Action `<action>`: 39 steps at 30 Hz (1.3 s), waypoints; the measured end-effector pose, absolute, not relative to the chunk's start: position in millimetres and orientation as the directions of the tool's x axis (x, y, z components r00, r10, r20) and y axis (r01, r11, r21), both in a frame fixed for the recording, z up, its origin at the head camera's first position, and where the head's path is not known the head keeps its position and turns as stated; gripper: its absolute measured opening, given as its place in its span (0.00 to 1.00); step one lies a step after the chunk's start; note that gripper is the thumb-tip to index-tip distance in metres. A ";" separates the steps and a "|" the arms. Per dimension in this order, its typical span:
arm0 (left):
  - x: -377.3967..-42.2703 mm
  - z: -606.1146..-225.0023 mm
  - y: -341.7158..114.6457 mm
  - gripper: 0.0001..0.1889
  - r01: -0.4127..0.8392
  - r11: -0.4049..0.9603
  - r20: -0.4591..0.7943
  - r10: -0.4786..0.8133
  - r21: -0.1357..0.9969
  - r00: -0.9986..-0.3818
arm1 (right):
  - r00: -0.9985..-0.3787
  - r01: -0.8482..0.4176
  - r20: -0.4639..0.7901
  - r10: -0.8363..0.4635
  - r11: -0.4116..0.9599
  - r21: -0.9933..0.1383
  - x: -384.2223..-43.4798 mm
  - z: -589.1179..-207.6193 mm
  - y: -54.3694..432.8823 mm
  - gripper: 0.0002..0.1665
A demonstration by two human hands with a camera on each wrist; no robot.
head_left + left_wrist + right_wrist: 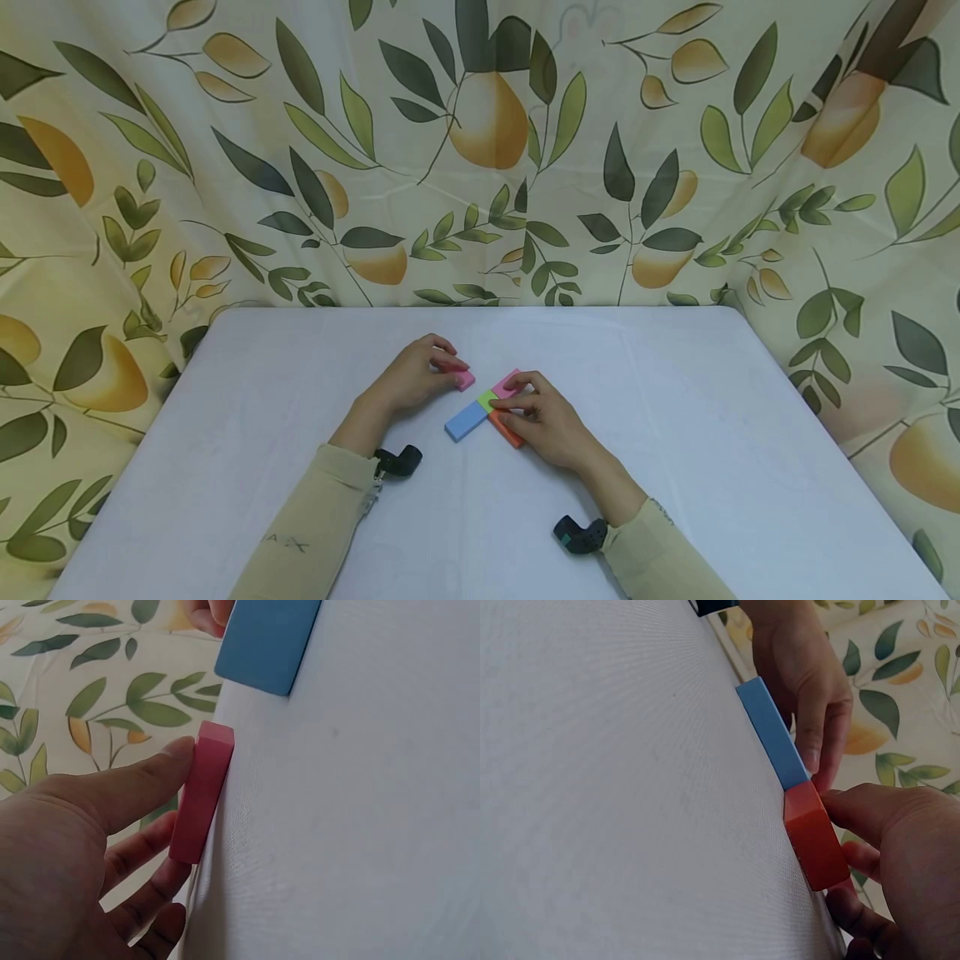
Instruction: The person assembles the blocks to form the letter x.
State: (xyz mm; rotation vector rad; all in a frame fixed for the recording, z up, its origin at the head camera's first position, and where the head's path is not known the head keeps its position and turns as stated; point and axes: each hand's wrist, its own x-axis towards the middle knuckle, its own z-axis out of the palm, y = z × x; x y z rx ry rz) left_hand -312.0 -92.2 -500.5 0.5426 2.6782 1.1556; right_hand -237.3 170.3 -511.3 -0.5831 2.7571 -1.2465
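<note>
My left hand (416,371) pinches a small pink block (202,795) between thumb and fingers, just over the white table. To its right lie joined blocks: a long blue block (466,422), a light green block (486,401), another pink block (504,385) and an orange block (507,430). My right hand (553,421) bends over this group, its fingertips at the green and pink blocks. Its thumb lies against the orange block, which shows red-orange in the right wrist view. Part of the pink and orange blocks is hidden under the right hand.
A white cloth covers the table (300,350). Behind and beside it hangs a curtain (465,208) printed with leaves and fruit. A black wrist camera (400,461) sits at the left cuff, another black wrist camera (580,534) at the right.
</note>
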 end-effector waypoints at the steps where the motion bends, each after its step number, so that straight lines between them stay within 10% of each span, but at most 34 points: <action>1: -312.2 -500.6 -92.0 0.11 0.260 0.633 -0.018 0.398 0.729 -0.917 | -0.927 -0.312 0.098 -0.363 0.600 -0.737 -237.5 -511.4 170.4 0.14; 39: -306.6 -498.9 -79.2 0.11 0.262 0.630 -0.038 0.421 0.732 -0.906 | -0.927 -0.313 0.102 -0.362 0.592 -0.742 -237.7 -511.1 170.2 0.13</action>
